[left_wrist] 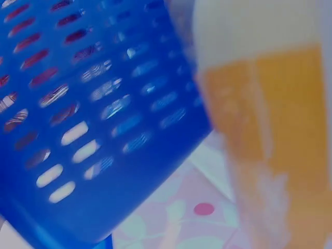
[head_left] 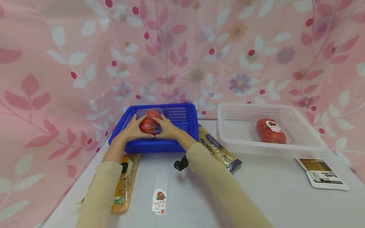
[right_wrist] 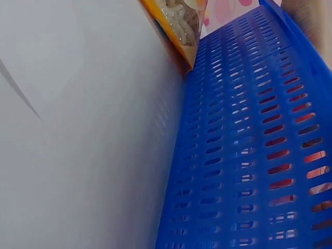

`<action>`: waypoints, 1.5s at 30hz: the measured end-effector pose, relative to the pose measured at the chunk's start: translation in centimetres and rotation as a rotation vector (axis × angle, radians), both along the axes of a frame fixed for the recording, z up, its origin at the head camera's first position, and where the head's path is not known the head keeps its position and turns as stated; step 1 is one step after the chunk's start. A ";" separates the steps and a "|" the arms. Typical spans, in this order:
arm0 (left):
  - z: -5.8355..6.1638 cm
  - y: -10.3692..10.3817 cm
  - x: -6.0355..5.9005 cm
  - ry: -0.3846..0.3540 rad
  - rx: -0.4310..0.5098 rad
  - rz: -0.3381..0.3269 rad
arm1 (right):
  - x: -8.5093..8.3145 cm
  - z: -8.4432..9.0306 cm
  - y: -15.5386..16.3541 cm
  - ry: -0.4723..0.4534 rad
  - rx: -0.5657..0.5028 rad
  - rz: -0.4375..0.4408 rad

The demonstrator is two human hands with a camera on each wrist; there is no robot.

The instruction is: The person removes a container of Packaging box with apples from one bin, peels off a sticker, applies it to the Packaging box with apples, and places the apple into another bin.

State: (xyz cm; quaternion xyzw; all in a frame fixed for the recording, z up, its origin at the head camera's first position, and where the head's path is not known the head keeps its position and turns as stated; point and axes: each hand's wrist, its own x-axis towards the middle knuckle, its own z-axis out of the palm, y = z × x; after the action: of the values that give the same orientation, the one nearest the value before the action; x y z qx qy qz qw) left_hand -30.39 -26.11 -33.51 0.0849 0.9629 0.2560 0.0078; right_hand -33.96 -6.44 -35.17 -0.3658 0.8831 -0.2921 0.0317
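"SPAGHETTI" on pasta packet (head_left: 218, 148)

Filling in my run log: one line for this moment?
left hand + right hand: hold tomato pack | over blue basket | white basket: second pack

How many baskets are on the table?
2. The blue basket is at the back left, with both hands holding a pack of tomatoes over it. The white basket is at the back right.
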 end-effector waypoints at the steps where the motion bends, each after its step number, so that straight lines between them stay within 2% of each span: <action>1: 0.2 0.0 0.2 0.003 -0.004 0.003 | 0.1 0.0 0.1 0.002 -0.009 0.013; 6: 1.6 0.1 1.1 0.026 -0.027 0.007 | 0.7 0.5 0.5 -0.003 -0.040 0.046; 11: 2.7 0.8 2.0 0.098 -0.050 -0.006 | 1.3 2.2 1.4 0.013 -0.054 0.048; 19: 4.2 2.4 3.9 0.170 -0.064 -0.012 | 2.7 4.5 3.5 0.094 -0.084 0.070; 25: 5.1 4.5 5.9 0.264 -0.057 -0.029 | 4.4 5.8 5.8 0.195 -0.199 0.069; 28: 5.4 5.9 7.2 0.322 -0.054 -0.044 | 5.5 6.2 7.3 0.233 -0.258 0.076; 32: 5.6 8.0 8.9 0.400 -0.044 -0.070 | 7.0 6.4 9.5 0.282 -0.285 0.077; 37: 5.7 10.3 10.7 0.468 -0.011 -0.099 | 9.2 6.7 12.2 0.305 -0.293 0.081; 45: 5.1 13.3 13.0 0.556 -0.002 -0.168 | 12.8 6.5 16.2 0.334 -0.253 0.068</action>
State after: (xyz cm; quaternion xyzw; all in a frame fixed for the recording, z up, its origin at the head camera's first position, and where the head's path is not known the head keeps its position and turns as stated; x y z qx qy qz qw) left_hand -17.43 -12.81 -28.46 0.2311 0.9180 0.2204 -0.2353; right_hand -21.12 9.80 -28.67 -0.4397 0.8195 -0.3348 -0.1516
